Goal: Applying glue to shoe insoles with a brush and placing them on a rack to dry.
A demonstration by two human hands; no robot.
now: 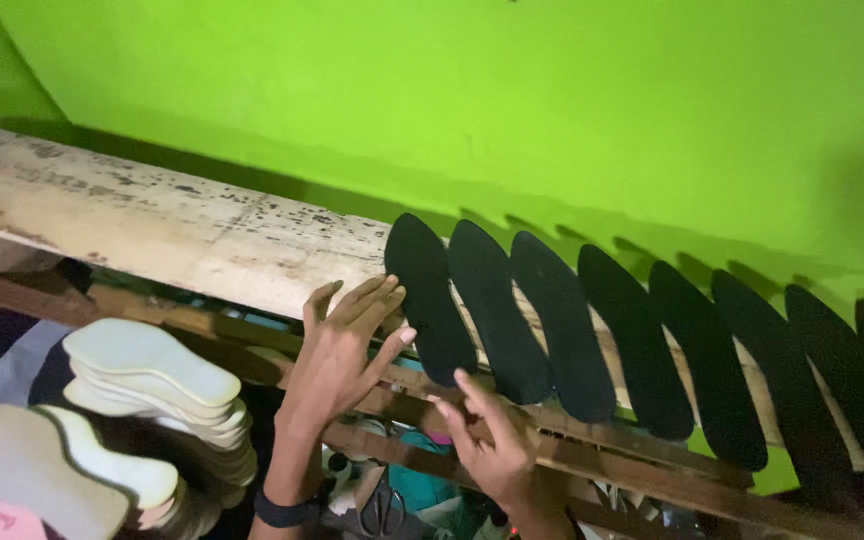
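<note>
Pale soles are stacking up nearest, below a worn wooden plank leaning along a green wall. Left hand is spreading wide, empty; right hand is touching the first of several black pointed insoles lying overlapped on the plank.

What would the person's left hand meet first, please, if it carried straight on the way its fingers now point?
Probably the leftmost black insole: the left hand has its fingers spread, pointing up and to the right, just short of that insole on the worn wooden plank. Depth is unclear.
</note>
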